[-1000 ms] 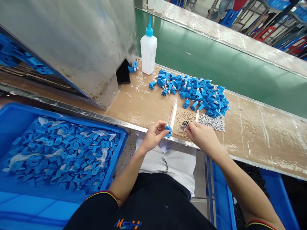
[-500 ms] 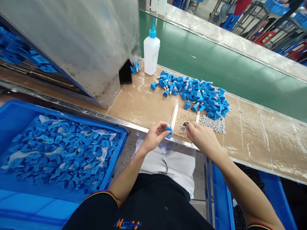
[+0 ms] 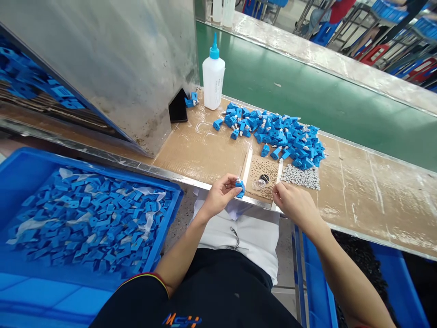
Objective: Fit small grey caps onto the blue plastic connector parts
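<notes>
Where the near edge of the worktop [image 3: 201, 148] meets the white-edged section [image 3: 254, 168], the left hand [image 3: 220, 196] has its thumb and fingers clamped on a blue plastic part [image 3: 240, 188] with a small white piece at its top. Beside the section's right edge, the right hand [image 3: 290, 200] is held with fingertips together; whether anything lies between them cannot be told. Within the section, a small black round object [image 3: 264, 179] lies against clear rings [image 3: 260, 184], between the hands. A heap of grey-white pieces [image 3: 301, 176] adjoins the section on the right; behind it, toward the far edge, lies a pile of blue parts [image 3: 290, 136]. Left of the pile, a white bottle [image 3: 213, 82] with a blue nozzle stands upright at the far edge.
</notes>
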{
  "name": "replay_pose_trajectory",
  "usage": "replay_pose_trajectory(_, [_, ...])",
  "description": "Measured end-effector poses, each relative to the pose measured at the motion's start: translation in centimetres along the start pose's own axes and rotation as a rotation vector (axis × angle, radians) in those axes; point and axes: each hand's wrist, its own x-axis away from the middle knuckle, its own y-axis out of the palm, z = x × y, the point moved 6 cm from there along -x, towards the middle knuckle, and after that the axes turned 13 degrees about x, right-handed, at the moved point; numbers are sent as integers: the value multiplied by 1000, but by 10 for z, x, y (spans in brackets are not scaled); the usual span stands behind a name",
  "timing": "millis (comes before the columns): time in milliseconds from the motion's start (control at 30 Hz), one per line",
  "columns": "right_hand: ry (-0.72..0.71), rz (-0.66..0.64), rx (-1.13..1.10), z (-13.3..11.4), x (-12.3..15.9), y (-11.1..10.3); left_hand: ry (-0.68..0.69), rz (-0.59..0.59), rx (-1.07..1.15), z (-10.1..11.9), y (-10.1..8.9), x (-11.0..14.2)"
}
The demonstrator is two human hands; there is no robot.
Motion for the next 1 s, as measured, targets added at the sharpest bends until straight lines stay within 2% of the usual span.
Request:
replay_pose_trajectory(200, [-35,84,-48,-16,4,22,3,2,-39,-2,0,0])
replay_pose_trajectory(433, [-98,53,47,-28,2,14,15,6,-47,-1,0,1])
replay_pose_trajectory(533, [-132,17,73,-24,8,14,19,11,-36,0,-1,1])
replay_pose_trajectory(600, [-121,46,47,-17,15,14,18,14,-31,0,-2,2])
replay_pose_trajectory(700, [-59,232,-141,-2,31,7,12,-14,-16,0,2,4])
replay_pose_trajectory(833, [59,536,-597,6,53,-13,11,-89,39,-3,20,10])
replay_pose_trajectory(900, [134,626,-779,1,59,-21,3,-125,51,-5,32,14])
replay_pose_trajectory(1000, [167,674,-956,-15,58,-31,20,-164,52,-3,46,19])
